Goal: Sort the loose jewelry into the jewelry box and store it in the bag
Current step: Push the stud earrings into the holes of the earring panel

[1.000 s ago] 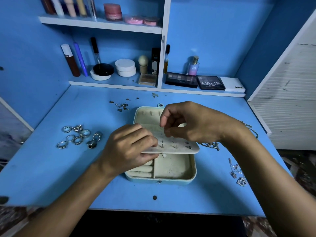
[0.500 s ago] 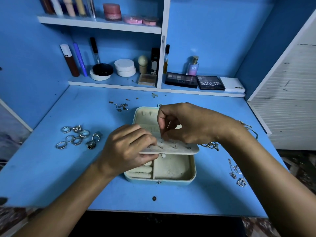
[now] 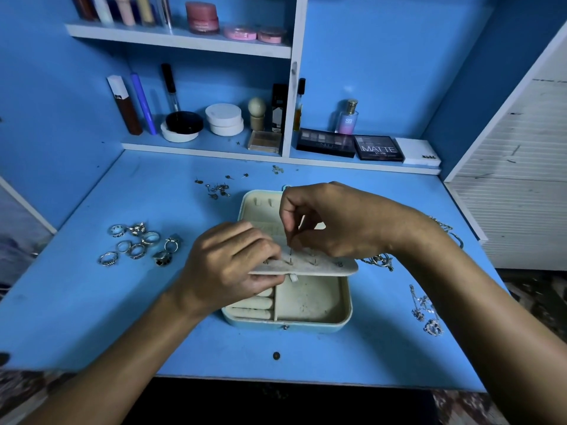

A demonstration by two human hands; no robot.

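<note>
An open cream jewelry box [image 3: 310, 314] with a pale blue shell sits mid-desk. My left hand [image 3: 227, 268] grips the left end of its earring panel [image 3: 331, 266], held lifted above the tray. My right hand [image 3: 331, 222] pinches a thin earring post at the panel's holes; a few studs stand in the panel. Several rings [image 3: 138, 243] lie at the left. Loose stud earrings [image 3: 217, 188] lie behind the box. Chains [image 3: 425, 311] lie at the right, and another chain [image 3: 379, 259] peeks from under my right wrist. No bag is in view.
Shelves at the back hold cosmetics: eyeshadow palettes [image 3: 379, 147], a perfume bottle [image 3: 346, 118], white jars [image 3: 224, 119] and tubes. A white slatted panel [image 3: 518, 191] bounds the right side. A small dark spot [image 3: 276, 355] lies near the desk's front edge.
My right hand has shifted slightly left and down toward the panel's holes with the earring. My left hand keeps its hold on the panel.
</note>
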